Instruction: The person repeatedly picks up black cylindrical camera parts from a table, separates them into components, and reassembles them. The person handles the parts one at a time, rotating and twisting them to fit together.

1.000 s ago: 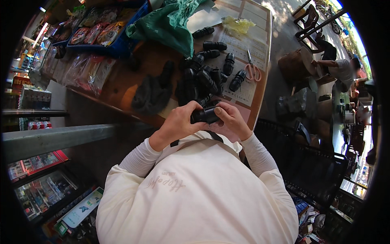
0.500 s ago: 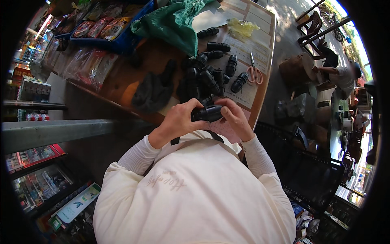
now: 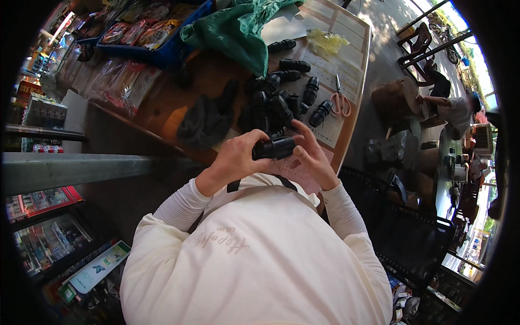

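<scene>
Close in front of me, my left hand [image 3: 234,157] is closed round the left end of a black plastic pipe coupling [image 3: 279,148], held roughly level. At its right end is my right hand [image 3: 314,157], thumb and fingers apart; whether the thumb touches the coupling is hard to tell. Just beyond my hands lies a pile of similar black couplings [image 3: 260,108], several more being scattered to its right, among them one coupling [image 3: 320,112] near the scissors. A dark grey cloth [image 3: 203,123] lies left of the pile.
Scissors with pink handles [image 3: 340,104] lie near the right edge of the wooden table [image 3: 162,116]. A green plastic bag [image 3: 233,38], a yellowish crumpled bag [image 3: 327,40] and a blue crate [image 3: 162,56] of packets are farther back. A metal bar [image 3: 97,170] runs at left; another person [image 3: 455,111] sits far right.
My right hand has loosened from the coupling's right end, its fingers spreading and lifting away. My left hand keeps its hold.
</scene>
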`<state>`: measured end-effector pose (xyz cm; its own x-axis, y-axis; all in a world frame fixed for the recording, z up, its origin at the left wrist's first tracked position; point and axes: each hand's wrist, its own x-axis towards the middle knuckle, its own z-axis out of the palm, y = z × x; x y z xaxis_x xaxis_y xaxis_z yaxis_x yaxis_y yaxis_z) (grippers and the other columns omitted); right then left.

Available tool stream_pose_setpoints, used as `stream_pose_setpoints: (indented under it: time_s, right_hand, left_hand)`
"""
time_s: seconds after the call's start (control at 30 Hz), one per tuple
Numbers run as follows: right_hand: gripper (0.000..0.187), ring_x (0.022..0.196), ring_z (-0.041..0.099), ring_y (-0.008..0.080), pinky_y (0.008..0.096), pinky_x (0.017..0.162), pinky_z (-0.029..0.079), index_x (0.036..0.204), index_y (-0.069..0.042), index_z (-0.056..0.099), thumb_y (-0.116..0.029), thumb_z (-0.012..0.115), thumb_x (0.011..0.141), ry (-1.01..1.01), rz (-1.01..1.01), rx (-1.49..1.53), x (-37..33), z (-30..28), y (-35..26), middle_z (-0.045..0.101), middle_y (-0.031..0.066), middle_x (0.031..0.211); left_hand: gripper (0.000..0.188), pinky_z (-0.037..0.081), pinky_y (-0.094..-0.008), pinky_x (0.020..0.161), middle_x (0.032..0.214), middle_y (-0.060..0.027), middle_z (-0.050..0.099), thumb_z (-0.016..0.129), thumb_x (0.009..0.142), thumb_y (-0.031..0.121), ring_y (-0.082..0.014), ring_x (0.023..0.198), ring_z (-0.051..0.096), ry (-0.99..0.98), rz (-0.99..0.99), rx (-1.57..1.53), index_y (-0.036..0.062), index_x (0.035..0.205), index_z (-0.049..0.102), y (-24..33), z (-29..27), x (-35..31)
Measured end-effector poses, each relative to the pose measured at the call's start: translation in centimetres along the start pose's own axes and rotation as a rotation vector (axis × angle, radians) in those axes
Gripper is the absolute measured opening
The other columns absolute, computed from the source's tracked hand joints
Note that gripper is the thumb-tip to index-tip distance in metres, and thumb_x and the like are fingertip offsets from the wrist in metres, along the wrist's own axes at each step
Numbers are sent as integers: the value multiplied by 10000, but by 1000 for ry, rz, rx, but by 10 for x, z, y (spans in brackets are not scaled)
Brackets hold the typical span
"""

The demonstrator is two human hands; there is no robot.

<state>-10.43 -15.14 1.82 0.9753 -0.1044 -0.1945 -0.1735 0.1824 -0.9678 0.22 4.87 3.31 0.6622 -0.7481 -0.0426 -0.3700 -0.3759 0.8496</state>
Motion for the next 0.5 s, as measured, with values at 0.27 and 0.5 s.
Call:
stream_pose_setpoints:
  time_s: [0.27,0.5]
  right_hand:
    - [480,878,604,79,192,624,515,1266,-88,516,-445,572,950,45,50,70,0,26,-4,585,40,998]
    - [532,815,620,91,205,598,524,1249,-50,527,-500,510,967,-15,-138,-175,9,20,19,566,61,1056]
  left_hand:
    - [432,528,-335,733,912,-155,660,794,692,165,-267,814,672,-28,24,49,31,1055,601,-3,-10,-4]
    - [422,528,-334,740,926,-137,662,793,692,170,-267,836,670,-56,77,35,36,1050,614,-5,-14,0]
